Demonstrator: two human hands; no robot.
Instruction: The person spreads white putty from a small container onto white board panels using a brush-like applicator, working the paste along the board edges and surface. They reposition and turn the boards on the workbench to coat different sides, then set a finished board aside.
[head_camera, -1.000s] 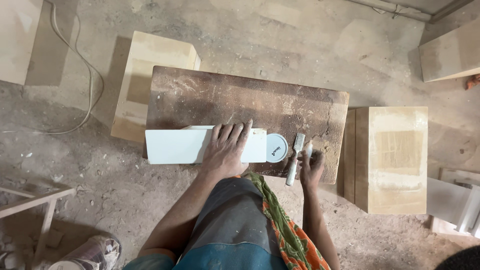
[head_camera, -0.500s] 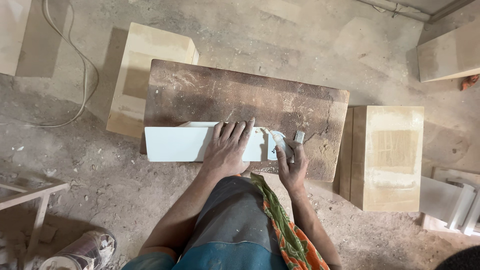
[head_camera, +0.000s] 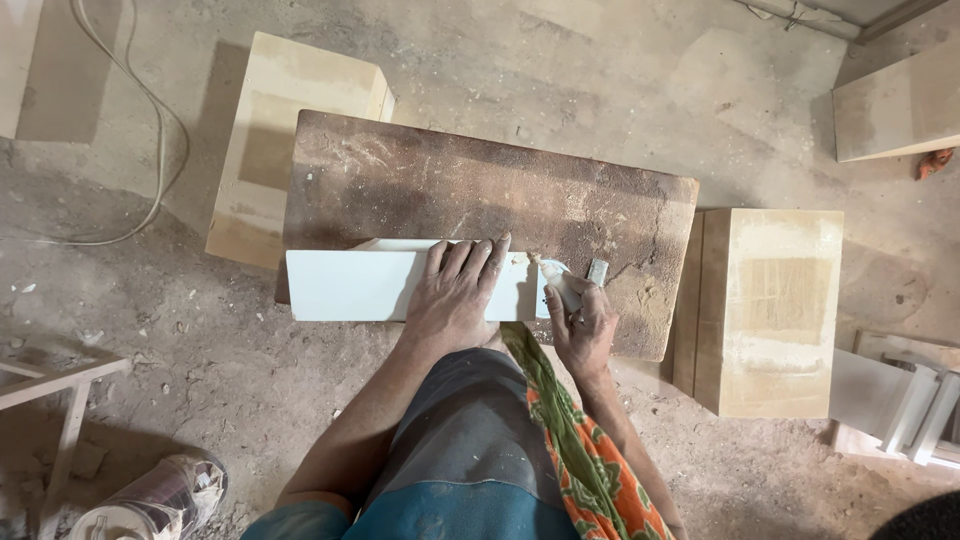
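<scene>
A long white box-shaped piece (head_camera: 360, 283) lies along the near edge of a dark, worn wooden board (head_camera: 480, 190). My left hand (head_camera: 458, 298) rests flat on its right part, fingers spread, pressing it down. My right hand (head_camera: 580, 325) is at the piece's right end, gripping a small putty knife (head_camera: 572, 285) whose pale blade touches that end. The knife's metal tip shows just beyond my fingers.
Pale wooden boxes stand at the left (head_camera: 290, 140), right (head_camera: 770, 310) and far right (head_camera: 895, 105) of the board. A grey cable (head_camera: 150, 130) loops on the dusty floor. White framed parts (head_camera: 900, 400) lie at the right edge, a roll (head_camera: 150, 505) at bottom left.
My right hand has moved left from beside the round tin to the white piece's end, bringing the knife against it. The tin is no longer visible. My left hand stays put.
</scene>
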